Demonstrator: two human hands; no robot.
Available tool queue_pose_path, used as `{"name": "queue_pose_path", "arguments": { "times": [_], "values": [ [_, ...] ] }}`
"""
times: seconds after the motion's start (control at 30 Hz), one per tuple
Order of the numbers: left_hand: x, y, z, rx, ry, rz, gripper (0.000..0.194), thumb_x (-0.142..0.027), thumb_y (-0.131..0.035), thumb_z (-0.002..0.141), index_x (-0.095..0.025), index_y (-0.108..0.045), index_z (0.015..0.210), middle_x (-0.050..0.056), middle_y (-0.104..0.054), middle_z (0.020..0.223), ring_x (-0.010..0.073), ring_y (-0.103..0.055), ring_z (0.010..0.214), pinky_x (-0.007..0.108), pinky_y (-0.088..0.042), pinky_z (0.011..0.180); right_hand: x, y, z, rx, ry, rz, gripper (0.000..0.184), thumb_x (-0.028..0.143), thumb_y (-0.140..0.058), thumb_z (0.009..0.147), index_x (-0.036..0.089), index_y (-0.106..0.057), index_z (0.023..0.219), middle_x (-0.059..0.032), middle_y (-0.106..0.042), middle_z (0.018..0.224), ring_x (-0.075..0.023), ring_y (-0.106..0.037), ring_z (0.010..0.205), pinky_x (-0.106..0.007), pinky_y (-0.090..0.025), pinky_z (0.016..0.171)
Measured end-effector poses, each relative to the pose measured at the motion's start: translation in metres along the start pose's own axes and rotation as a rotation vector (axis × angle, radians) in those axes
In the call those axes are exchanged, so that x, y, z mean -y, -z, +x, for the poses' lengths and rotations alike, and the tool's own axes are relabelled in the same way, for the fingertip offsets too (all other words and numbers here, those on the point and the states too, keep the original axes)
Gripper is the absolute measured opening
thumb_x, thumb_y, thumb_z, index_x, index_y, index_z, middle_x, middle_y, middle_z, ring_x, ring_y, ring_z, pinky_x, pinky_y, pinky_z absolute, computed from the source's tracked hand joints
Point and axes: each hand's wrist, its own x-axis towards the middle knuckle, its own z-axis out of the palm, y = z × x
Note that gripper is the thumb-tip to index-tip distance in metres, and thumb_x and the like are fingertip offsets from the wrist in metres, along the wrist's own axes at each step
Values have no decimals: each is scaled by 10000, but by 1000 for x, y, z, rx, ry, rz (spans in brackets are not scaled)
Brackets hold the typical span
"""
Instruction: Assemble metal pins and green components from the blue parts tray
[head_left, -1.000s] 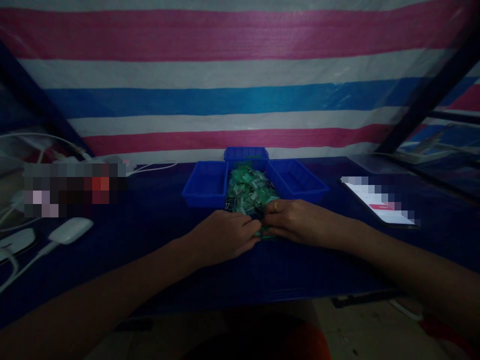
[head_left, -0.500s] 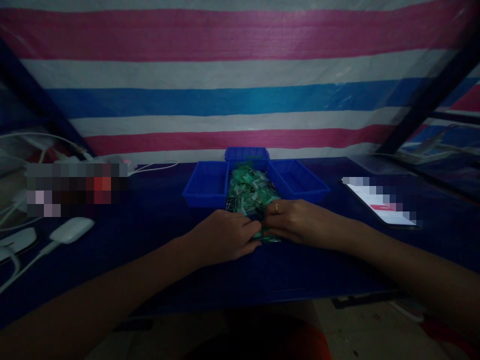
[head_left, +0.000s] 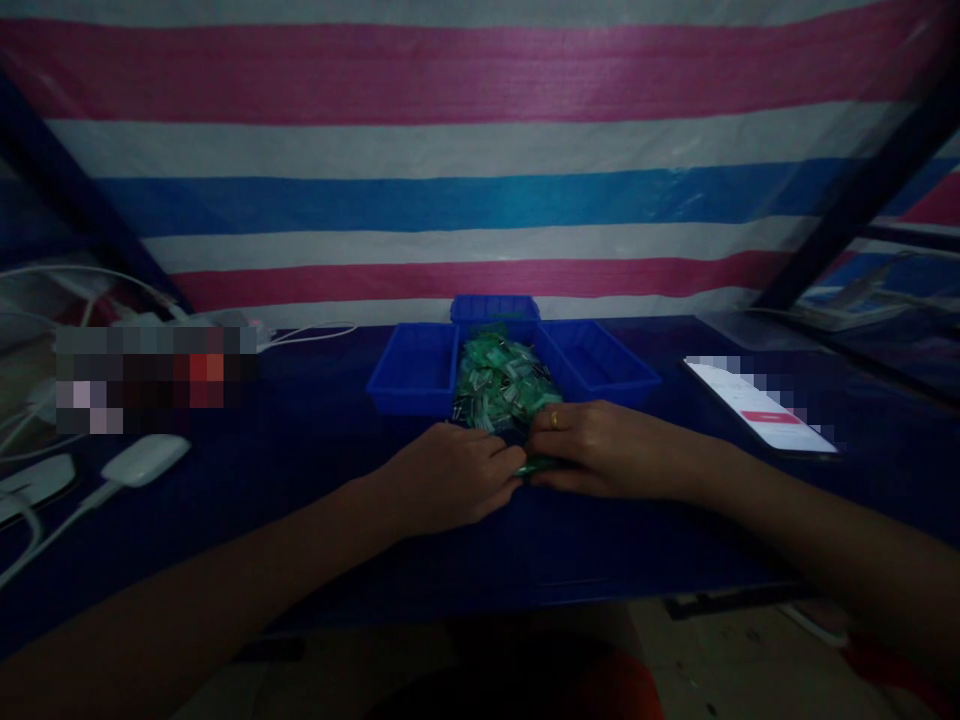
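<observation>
A heap of small, glossy green pieces (head_left: 501, 372), with clear and metallic-looking bits among them, lies at the middle of the table. In front of it, my left hand (head_left: 459, 475) and my right hand (head_left: 589, 447) meet almost fingertip to fingertip. Both have their fingers curled and closed. A sliver of green material (head_left: 538, 464) shows between them, partly covered by the right fingers. Exactly what each hand pinches is hidden. A ring is on a right finger.
Blue bins stand around the heap: a left bin (head_left: 412, 372), a right bin (head_left: 600, 362) and a back bin (head_left: 495, 306). A lit phone (head_left: 757, 405) lies right. White adapter (head_left: 146, 460) and cables lie left. A striped sheet (head_left: 480, 200) hangs behind.
My right fingers have come down over the green pieces beneath them, so less green shows. The hands have shifted only slightly; the heap and bins look the same.
</observation>
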Motion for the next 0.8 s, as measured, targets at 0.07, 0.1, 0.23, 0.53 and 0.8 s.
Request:
{"name": "queue_pose_path", "arguments": {
  "times": [0.07, 0.1, 0.23, 0.53, 0.8],
  "values": [
    [0, 0, 0, -4, 2, 4, 156, -275, -405, 861, -162, -496, 803, 0, -575, 697, 142, -556, 624, 251, -388, 513, 0, 1, 0, 1, 3, -1, 249, 362, -471, 837, 137, -566, 888, -50, -552, 802, -144, -519, 751, -271, -413, 657],
    [0, 0, 0, -8, 3, 6, 162, -276, -398, 865, -163, -497, 804, -1, -572, 692, 141, -554, 620, 250, -385, 510, 0, 1, 0, 0, 4, -4, 282, 395, -481, 824, 136, -565, 893, -53, -553, 805, -147, -520, 750, -273, -413, 655],
    [-1, 0, 0, -11, 4, 22, 170, -273, -382, 871, -165, -496, 806, -3, -563, 676, 145, -547, 611, 253, -375, 500, 1, 0, 0, -14, 6, -47, 288, 402, -506, 809, 132, -565, 891, -57, -558, 809, -147, -516, 744, -271, -406, 649],
    [1, 0, 0, -17, 3, -1, 196, -310, -393, 862, -165, -499, 784, 3, -561, 695, 150, -536, 639, 258, -387, 523, 3, 0, 2, -4, 31, -93, 178, 266, -444, 842, 133, -562, 852, -49, -553, 780, -137, -503, 723, -265, -398, 641],
    [1, -1, -1, -44, 6, 36, 200, -294, -383, 881, -164, -509, 793, 8, -551, 732, 140, -521, 664, 242, -381, 531, 0, -5, 1, -16, 21, -65, 208, 258, -402, 869, 130, -566, 867, -46, -564, 777, -128, -509, 713, -261, -407, 646]
  ]
}}
